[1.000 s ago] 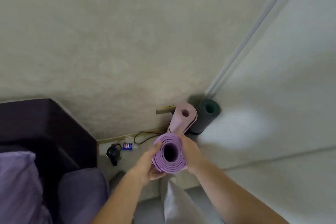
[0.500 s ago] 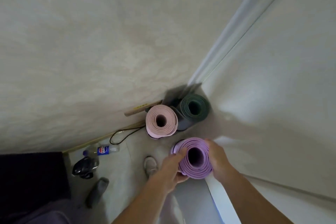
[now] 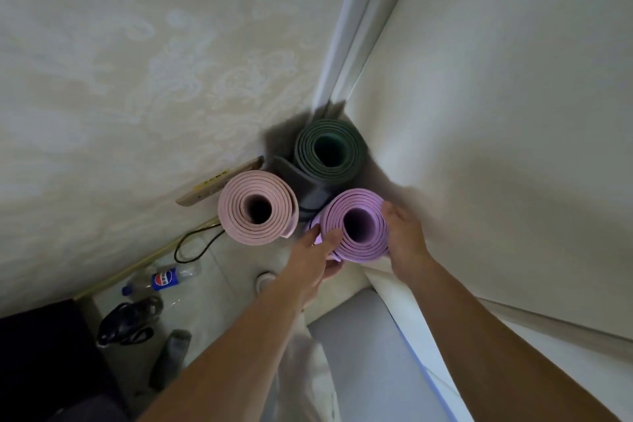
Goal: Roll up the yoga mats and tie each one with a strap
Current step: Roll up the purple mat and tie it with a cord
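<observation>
Both hands, left hand (image 3: pixel 310 255) and right hand (image 3: pixel 406 238), had fingers clamped round the spiral-ended purple mat (image 3: pixel 356 224), upright in the corner. It now stood nearer the pink mat (image 3: pixel 257 212) and dark green mat (image 3: pixel 327 151) than half a second before.

A plastic bottle (image 3: pixel 161 279) lying on the floor by the wall carries a blue label with the round red, white and blue Pepsi logo; its lettering is too small to read. A wooden strip (image 3: pixel 219 181) against the wall bears yellow markings, illegible.

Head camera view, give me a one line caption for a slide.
Both hands, left hand and right hand, stand a rolled purple mat in the corner beside the pink mat and dark green mat.
</observation>
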A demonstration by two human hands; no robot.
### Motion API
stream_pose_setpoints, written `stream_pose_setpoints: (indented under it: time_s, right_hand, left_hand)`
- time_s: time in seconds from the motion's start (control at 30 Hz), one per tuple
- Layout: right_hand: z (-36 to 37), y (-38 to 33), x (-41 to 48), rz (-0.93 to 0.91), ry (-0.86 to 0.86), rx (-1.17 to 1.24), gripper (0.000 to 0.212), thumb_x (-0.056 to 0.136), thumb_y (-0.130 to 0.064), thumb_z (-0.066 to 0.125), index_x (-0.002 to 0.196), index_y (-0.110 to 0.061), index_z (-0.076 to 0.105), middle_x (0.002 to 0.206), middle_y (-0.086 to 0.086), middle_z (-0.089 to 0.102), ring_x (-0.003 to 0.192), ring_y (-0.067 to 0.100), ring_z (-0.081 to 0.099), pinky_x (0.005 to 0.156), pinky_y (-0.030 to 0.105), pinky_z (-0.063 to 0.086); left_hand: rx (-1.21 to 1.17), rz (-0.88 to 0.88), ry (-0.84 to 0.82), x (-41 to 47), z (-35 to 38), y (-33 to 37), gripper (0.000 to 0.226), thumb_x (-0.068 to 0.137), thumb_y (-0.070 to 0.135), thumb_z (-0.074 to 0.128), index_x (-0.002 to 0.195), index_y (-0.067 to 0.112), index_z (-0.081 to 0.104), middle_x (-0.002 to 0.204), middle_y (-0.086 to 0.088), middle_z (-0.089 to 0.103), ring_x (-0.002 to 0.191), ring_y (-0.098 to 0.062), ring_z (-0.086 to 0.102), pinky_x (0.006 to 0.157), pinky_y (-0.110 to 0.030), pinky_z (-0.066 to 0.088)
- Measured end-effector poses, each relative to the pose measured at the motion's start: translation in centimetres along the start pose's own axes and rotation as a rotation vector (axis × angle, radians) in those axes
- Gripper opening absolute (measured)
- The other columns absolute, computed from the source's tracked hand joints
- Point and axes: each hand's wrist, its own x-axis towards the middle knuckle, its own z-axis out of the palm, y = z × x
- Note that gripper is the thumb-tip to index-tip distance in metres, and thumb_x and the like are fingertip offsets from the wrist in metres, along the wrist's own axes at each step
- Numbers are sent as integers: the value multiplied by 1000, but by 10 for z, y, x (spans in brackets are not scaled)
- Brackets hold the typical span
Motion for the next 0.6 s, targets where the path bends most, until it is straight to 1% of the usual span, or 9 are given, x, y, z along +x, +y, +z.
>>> stream_pose_setpoints:
  time_s: [0.07,0.13,0.2,0.27,0.37,0.4,0.47,0.5,0.6]
  right_hand:
    - [0,-4,-5,-30,-14,-62,24,103,-31,48,99,-18,68,101,8,70,93,27,65,89,44,53]
    - [0,-13,-15,-119,-10,-154,25,103,-27,46,105,-12,66,101,7,66,93,26,60,88,41,49]
    - [-4,-21,-31,-239,17,-256,26,101,-23,44,93,-3,59,87,7,58,82,22,51,76,35,42]
    - [-9,-28,-51,-307,65,-297,27,100,-21,43,90,1,56,84,10,55,78,21,47,72,35,38]
    - [-16,-38,-81,-348,113,-282,24,99,-23,42,97,-7,60,96,10,58,87,21,50,82,35,42]
    - [-18,-40,-90,-340,117,-272,26,99,-23,42,101,-7,63,99,9,59,90,22,52,87,37,44]
    - [-23,-40,-111,-308,114,-213,28,98,-24,45,104,-6,65,100,12,63,92,26,55,91,43,47]
    - [-27,-38,-124,-298,107,-174,26,97,-25,47,101,-7,66,100,13,65,92,27,58,90,43,48]
    - [-44,-22,-179,-286,80,-94,19,93,-23,51,77,-17,60,82,7,61,75,26,56,71,38,45]
  left_hand:
    - [109,-30,-4,-1,2,5,60,93,44,66,144,20,45,130,-9,62,107,-28,65,84,-39,58]
    - [145,-74,35,-9,5,14,61,94,50,61,144,19,42,130,-11,60,101,-27,63,88,-41,53]
    - [74,-73,55,-22,7,20,56,96,47,61,138,13,45,116,-9,63,95,-26,61,87,-40,51]
    - [-27,-43,58,-38,10,24,44,98,42,60,127,10,51,96,-4,68,87,-20,63,80,-36,50]
    - [-136,-9,37,-76,6,31,25,97,38,59,111,17,58,104,-4,66,94,-20,62,82,-34,48]
    - [-159,5,18,-92,4,34,28,92,41,61,108,18,58,107,-5,64,96,-21,62,84,-34,47]
    - [-211,49,-7,-130,-6,37,39,87,47,64,114,19,58,120,-8,61,111,-27,60,93,-40,47]
    - [-218,86,13,-153,-13,38,38,93,46,61,118,18,57,122,-9,59,115,-29,59,95,-43,46]
    - [-225,183,66,-232,-43,24,50,103,43,47,141,10,47,121,-12,58,104,-31,61,95,-45,49]
